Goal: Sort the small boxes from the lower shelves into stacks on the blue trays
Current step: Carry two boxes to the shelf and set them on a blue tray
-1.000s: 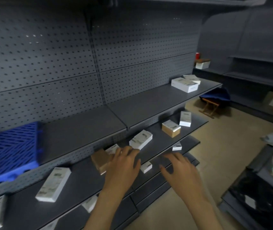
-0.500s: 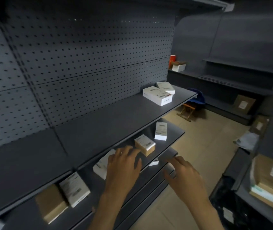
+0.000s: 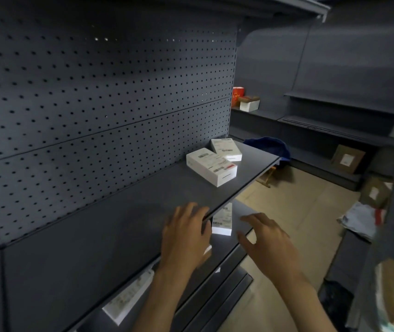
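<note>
2 hands (image 3: 227, 238) spread, empty.

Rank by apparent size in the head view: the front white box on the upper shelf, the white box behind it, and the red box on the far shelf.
1. Front white box.
2. White box behind it, flatter.
3. Red box, smallest, though it stands far off, so its true size is unsure.

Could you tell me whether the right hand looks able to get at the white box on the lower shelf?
Probably yes: the right hand hovers open beside the white box, nothing lying between them.
</note>
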